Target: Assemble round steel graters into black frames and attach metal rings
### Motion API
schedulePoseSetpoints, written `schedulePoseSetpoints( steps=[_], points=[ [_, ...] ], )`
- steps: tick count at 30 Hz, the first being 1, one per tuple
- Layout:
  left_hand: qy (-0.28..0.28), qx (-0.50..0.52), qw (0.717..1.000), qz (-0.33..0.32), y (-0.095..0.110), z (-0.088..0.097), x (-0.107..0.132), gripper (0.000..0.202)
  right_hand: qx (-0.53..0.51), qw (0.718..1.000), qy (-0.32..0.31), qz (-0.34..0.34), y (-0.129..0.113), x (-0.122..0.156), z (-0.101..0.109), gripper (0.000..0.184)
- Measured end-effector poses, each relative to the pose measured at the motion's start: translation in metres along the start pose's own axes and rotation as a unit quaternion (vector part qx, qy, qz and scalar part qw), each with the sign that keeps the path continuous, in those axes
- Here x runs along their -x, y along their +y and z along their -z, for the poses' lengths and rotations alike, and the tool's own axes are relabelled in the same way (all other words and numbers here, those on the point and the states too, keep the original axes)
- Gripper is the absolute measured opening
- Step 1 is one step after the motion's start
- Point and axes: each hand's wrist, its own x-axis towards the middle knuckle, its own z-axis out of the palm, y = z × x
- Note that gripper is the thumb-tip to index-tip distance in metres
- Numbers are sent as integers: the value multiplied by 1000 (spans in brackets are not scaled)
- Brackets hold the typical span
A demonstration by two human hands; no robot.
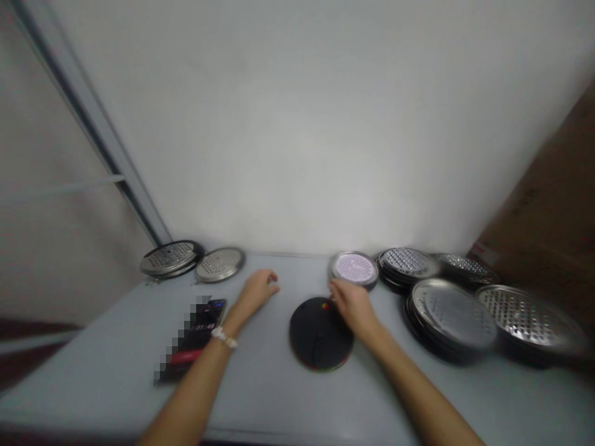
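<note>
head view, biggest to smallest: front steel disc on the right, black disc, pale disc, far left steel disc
1. front steel disc
2. black disc
3. pale disc and far left steel disc: these look alike, so unranked

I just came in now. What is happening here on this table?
A person is working with bare hands at a pale table. The right hand is at the edge of a round black disc, but I cannot tell if it grips it. The left hand holds nothing and is near a phone. Stacks of round perforated metal discs lie to the right, and two more discs lie farther left.
</note>
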Motion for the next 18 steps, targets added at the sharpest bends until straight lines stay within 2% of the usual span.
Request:
schedulePoseSetpoints(
  steps=[4,9,13,18],
  points=[
    [-39,12,999,23,-9,-8,-5,11,-11,1000,-17,-13,-2,0,1,34],
    [-62,76,995,29,-7,-4,-8,3,-34,999,-31,-28,-7,0,2,32],
    [-66,164,984,-9,18,-4,3,10,-70,996,-42,-44,-16,-1,2,33],
    [-155,299,939,-74,62,-18,28,29,-114,989,-82,-50,-25,-1,-2,39]
  ],
)
